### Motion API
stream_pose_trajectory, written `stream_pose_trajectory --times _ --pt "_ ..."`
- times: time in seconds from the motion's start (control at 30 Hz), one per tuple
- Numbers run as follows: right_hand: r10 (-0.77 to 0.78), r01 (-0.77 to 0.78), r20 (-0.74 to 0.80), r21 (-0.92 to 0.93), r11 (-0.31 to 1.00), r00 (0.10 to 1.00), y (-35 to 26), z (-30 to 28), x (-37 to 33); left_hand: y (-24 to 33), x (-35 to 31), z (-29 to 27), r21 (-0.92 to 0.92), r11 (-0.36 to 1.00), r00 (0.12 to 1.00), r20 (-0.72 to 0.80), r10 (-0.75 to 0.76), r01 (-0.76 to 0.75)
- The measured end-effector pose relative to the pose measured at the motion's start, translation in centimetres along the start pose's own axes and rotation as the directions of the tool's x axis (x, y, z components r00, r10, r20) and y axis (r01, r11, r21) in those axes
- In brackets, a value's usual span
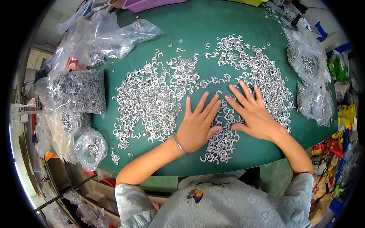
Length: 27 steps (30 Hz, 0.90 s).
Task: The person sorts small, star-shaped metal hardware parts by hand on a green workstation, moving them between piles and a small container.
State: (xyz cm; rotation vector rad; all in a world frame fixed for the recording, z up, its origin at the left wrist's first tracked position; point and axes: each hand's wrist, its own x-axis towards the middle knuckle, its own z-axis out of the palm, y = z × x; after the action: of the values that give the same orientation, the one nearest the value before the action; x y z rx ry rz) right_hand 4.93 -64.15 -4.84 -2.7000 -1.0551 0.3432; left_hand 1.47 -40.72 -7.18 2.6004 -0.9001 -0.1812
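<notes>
Silvery crescent-shaped metal pieces lie spread over a green table in loose heaps. My left hand lies flat with its fingers spread, between the broad left heap and a smaller middle heap. Across that middle heap, my right hand is also flat and spread, its fingertips touching pieces at the edge of the right heap. Neither hand grips anything. A metal bangle circles my left wrist. Pieces under the palms are hidden.
Clear bags of star-shaped pieces crowd the left edge, with a small open bag nearer me. More filled bags stand at the right edge. A purple bin and a yellow-green bin sit at the far side.
</notes>
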Motion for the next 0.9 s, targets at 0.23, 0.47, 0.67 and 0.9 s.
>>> stream_pose_trajectory --times 0.23,0.47,0.67,0.9 --pt "0.065 -0.067 -0.034 -0.035 0.997 0.997 -0.1 -0.4 -1.1 0.9 -1.6 0.0 -0.002 1.000 0.998 0.055 -0.013 0.013" --pt "0.042 -0.062 -0.158 -0.121 0.991 0.987 1.0 0.4 0.1 0.2 -0.2 0.0 0.061 0.998 0.999 0.046 0.006 -0.009" --pt "0.012 -0.024 -0.156 -0.079 0.997 0.988 0.2 0.6 0.1 0.8 0.6 -0.4 0.019 0.999 0.999 0.001 0.043 -0.043" --pt "0.116 -0.130 -0.226 -0.048 0.990 0.967 1.9 -0.2 -0.7 1.2 -0.4 -0.5 -0.053 0.993 0.990 0.088 0.113 -0.108"
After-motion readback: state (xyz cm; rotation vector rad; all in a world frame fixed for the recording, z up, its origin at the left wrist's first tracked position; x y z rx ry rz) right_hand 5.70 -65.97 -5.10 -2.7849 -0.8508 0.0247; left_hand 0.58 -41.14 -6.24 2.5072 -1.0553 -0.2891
